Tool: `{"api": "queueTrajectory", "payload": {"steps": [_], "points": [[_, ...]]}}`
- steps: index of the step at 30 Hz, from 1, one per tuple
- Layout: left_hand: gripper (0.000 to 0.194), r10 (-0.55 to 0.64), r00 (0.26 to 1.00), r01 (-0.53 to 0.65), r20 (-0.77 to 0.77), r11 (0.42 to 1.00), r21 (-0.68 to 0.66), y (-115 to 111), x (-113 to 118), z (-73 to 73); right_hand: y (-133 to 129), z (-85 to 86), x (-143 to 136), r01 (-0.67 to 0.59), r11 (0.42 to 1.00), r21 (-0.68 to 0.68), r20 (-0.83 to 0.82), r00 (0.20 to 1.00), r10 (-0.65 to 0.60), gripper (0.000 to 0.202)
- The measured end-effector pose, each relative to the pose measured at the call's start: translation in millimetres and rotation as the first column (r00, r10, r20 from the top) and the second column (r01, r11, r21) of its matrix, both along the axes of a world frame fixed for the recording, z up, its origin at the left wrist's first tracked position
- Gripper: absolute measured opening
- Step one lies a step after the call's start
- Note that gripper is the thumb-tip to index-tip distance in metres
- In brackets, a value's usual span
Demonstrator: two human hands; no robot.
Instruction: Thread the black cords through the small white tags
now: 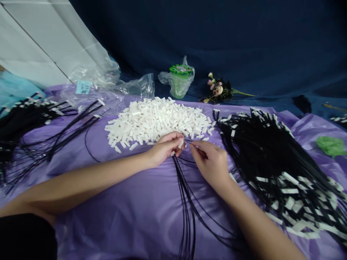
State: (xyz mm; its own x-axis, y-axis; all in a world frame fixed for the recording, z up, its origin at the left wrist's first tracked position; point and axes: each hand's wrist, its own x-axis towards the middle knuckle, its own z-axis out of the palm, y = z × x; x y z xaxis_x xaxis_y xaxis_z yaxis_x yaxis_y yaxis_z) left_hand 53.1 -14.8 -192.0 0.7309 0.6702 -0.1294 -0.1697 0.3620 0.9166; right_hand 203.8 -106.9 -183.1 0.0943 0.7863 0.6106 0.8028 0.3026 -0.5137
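Left hand [162, 150] is pinching a white piece [181, 143] and black cords [187, 195], right hand [213, 160] a thin strand [187, 140]; loosening fingers would be risking tangles.

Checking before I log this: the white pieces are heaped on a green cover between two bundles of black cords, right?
Not quite: the head view shows a purple cover, not green. The white pieces do lie heaped between the left bundle and right bundle.
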Motion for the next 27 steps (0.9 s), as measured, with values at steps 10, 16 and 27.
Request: {"api": "queueTrajectory", "payload": {"steps": [10,16,27], "points": [[0.012,-0.002,0.999,0.002,-0.033,1.000,0.007,0.4,0.5,-0.2,1.5,-2.3,0.4,0.011,0.999,-0.036,0.168,0.986,-0.005,0.014],[0.012,0.002,0.998,-0.001,-0.068,1.000,0.015,1.5,0.2,-1.0,4.0,-2.9,-0.7,-0.001,0.997,-0.080,0.171,0.985,0.015,0.019],[0.014,0.022,0.999,-0.024,-0.043,0.999,-0.027,2.9,1.1,-3.3,-15.0,19.1,7.9,-0.121,0.991,0.059,0.450,0.890,0.081,0.009]]}}
